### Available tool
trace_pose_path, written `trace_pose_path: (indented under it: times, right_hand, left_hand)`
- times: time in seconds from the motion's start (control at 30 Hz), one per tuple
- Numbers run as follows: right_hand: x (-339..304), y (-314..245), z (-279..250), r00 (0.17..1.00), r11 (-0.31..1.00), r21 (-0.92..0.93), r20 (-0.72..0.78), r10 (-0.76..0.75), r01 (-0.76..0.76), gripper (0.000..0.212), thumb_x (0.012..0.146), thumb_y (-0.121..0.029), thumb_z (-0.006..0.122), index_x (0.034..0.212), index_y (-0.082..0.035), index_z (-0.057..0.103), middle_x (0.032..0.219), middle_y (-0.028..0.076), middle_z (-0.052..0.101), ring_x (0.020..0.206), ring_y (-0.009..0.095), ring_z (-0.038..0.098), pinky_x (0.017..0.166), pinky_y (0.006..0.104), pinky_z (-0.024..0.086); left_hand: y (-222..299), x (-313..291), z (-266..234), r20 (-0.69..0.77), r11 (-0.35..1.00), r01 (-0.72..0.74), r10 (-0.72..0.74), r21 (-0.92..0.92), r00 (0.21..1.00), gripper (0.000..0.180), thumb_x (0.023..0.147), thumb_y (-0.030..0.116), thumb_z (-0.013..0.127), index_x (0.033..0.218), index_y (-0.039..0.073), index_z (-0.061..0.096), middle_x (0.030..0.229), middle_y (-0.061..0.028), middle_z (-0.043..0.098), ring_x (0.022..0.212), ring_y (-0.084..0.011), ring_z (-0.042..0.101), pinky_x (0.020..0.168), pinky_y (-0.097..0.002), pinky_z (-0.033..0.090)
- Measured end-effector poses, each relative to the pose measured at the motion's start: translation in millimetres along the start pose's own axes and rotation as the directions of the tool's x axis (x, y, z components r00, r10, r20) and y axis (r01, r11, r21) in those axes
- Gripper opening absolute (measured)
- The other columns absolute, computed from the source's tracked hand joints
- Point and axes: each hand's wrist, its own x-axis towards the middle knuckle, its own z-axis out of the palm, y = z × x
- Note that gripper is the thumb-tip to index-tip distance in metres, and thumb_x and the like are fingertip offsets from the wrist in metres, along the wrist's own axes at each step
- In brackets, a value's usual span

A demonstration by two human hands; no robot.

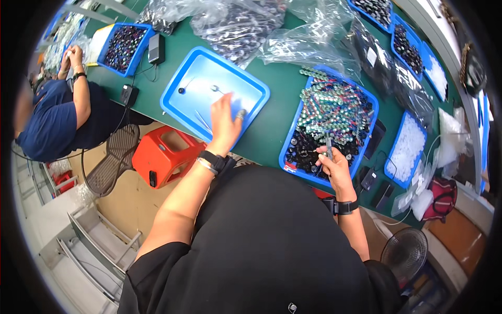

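My left hand hangs over a blue-rimmed tray with a pale bottom. Its thumb stands apart from the fingers, nothing visible between them. A grey band or cover sits near the thumb's tip. Just beyond the fingertips is a small round silvery bead; a black bead with a thin wire or thread and a slim pale stick lie farther left. My right hand pinches a slim grey tool, its exact kind unclear, over a blue tray of black beads and beaded strands.
Clear plastic bags of beads lie across the green table. Bead trays and a tray of white pieces stand right. A co-worker sits left, near a red stool. A fan stands lower right.
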Motion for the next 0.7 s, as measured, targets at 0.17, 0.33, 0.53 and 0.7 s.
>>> trace_pose_path:
  times: [0.17,0.33,0.53,0.7]
  right_hand:
    - [-11.2,1.8,-12.7,1.0,0.992,0.119,0.001,-0.031,0.031,0.024,0.087,-0.007,0.064,0.107,-0.001,0.054,0.103,0.013,0.063,0.069,0.009,0.059,0.044,0.0154,0.034]
    - [-21.6,-4.2,-8.8,1.0,0.979,0.204,0.01,-0.023,0.021,0.024,0.088,-0.01,0.064,0.109,-0.004,0.054,0.094,0.011,0.066,0.063,0.007,0.057,0.043,0.0152,0.032]
    - [-21.3,5.6,-10.0,0.998,0.996,0.074,0.003,-0.058,0.058,0.022,0.091,-0.016,0.061,0.109,-0.005,0.054,0.088,0.009,0.067,0.056,0.004,0.05,0.043,0.0155,0.031]
    - [-20.8,1.2,-9.5,0.999,0.992,0.118,-0.003,-0.034,0.034,0.022,0.091,-0.013,0.059,0.11,-0.004,0.054,0.091,0.007,0.064,0.061,0.004,0.05,0.045,0.016,0.032]
  left_hand:
    - [48.6,-27.1,37.3,0.52,0.902,-0.316,0.429,-0.294,0.739,0.023,0.07,0.006,0.066,0.093,0.004,0.065,0.087,-0.0116,0.06,0.088,-0.0314,0.055,0.08,-0.0406,0.045]
    - [68.0,-52.3,85.0,0.548,0.903,-0.42,0.398,-0.091,0.735,0.019,0.073,0.012,0.065,0.092,0.007,0.066,0.084,-0.0088,0.058,0.085,-0.0278,0.057,0.075,-0.039,0.043]
    - [78.1,-59.4,97.4,0.515,0.959,-0.269,0.275,-0.089,0.812,0.017,0.081,0.018,0.063,0.095,0.009,0.066,0.085,-0.0071,0.059,0.08,-0.0278,0.058,0.074,-0.0376,0.042]
    - [85.2,-58.3,95.3,0.458,0.952,-0.178,0.278,-0.248,0.845,0.018,0.078,0.011,0.064,0.095,0.003,0.063,0.089,-0.0135,0.06,0.082,-0.0324,0.059,0.073,-0.0418,0.047]
